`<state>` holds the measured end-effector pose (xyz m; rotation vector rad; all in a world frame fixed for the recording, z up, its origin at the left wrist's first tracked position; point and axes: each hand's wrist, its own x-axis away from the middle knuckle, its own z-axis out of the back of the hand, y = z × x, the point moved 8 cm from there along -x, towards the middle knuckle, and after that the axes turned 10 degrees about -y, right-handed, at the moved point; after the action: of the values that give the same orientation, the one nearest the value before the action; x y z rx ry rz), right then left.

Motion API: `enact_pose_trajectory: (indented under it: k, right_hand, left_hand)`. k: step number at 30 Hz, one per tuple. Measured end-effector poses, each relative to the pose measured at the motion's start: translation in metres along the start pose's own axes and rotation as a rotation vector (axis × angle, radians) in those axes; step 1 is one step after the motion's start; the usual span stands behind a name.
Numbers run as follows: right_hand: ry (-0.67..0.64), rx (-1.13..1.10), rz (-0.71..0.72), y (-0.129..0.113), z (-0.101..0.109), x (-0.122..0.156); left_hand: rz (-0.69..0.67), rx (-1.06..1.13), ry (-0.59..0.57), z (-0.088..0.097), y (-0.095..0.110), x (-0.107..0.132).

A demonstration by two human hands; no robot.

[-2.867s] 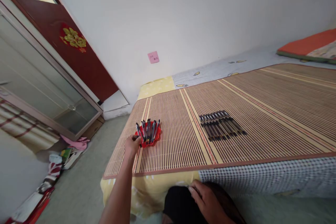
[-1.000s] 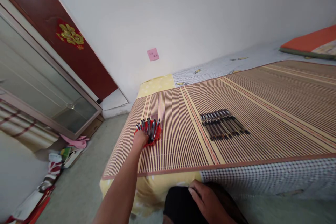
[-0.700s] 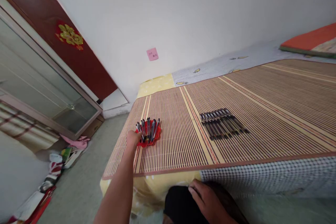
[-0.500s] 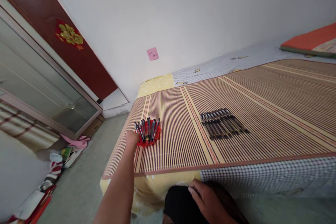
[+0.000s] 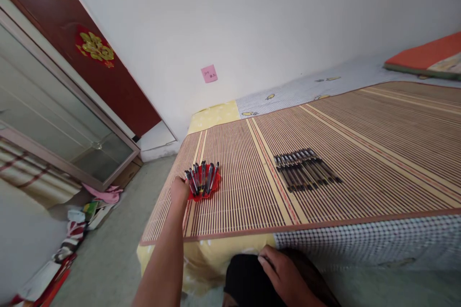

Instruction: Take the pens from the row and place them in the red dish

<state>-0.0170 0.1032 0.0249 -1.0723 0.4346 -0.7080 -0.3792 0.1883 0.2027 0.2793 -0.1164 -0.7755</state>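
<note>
At the left edge of a red scalloped plate point(image 5: 217, 184) is my left hand point(image 5: 179, 189), closed, its fingers mostly hidden behind the back of the hand. It touches or nearly touches the plate's rim; what it grips, if anything, cannot be made out. Several dark-capped clear pens point(image 5: 203, 177) lie fanned across the plate, their caps pointing away from me. To the right, a slanted row of similar pens point(image 5: 304, 170) lies side by side on the striped mat. My right hand point(image 5: 284, 271) rests on my knee, fingers loosely laid and holding nothing.
The striped bamboo mat point(image 5: 237, 211) covers a bed against a white wall. A pink note point(image 5: 209, 74) is stuck to the wall. Folded orange bedding point(image 5: 425, 55) lies at the far right. Clothes and other items point(image 5: 75, 230) lie along the floor at left, near a glass-fronted cabinet point(image 5: 72, 110).
My left hand has shifted slightly left and away from me at the plate's edge. The leftmost pen on the plate has moved a little. The right hand and the pen row stay put.
</note>
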Motion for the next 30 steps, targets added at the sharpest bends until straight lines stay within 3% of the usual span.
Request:
enact_pose_trajectory:
  k: [3,5,6,8,10,12,14,17,25,27,30]
  right_hand:
    - [0.009,0.003,0.004,0.000,0.001,0.000]
    - [0.014,0.005,0.014,-0.001,0.001,0.000]
    - [0.018,0.005,0.021,-0.002,0.002,0.000]
    - [0.027,0.009,0.030,-0.003,0.002,0.000]
    - [0.032,0.007,0.042,-0.004,0.003,0.000]
    - [0.031,0.004,0.056,-0.005,0.002,0.001]
    - [0.031,0.013,0.062,-0.006,0.003,0.001]
    - [0.041,0.039,0.057,-0.008,0.005,0.002]
    - [0.073,0.094,0.068,-0.014,0.011,0.006]
    - [0.080,0.095,0.068,-0.012,0.013,0.010]
    - [0.077,0.079,0.080,-0.012,0.019,0.015]
  left_hand:
    - [-0.096,0.087,0.073,0.005,0.009,0.043]
    - [-0.202,0.175,0.083,-0.009,0.017,0.087]
    - [-0.305,0.326,0.077,-0.020,0.022,0.114]
    - [-0.425,0.530,-0.044,-0.058,0.026,0.169]
    - [-0.456,0.633,-0.230,-0.108,0.022,0.221]
    - [-0.477,0.639,-0.330,-0.150,0.013,0.263]
    - [-0.494,0.543,-0.392,-0.180,0.002,0.289]
    - [-0.561,0.426,-0.436,-0.196,-0.004,0.302]
    - [-0.513,0.465,-0.368,-0.181,0.008,0.295]
    - [-0.484,0.538,-0.309,-0.164,0.005,0.282]
    - [-0.406,0.570,-0.102,-0.112,-0.004,0.239]
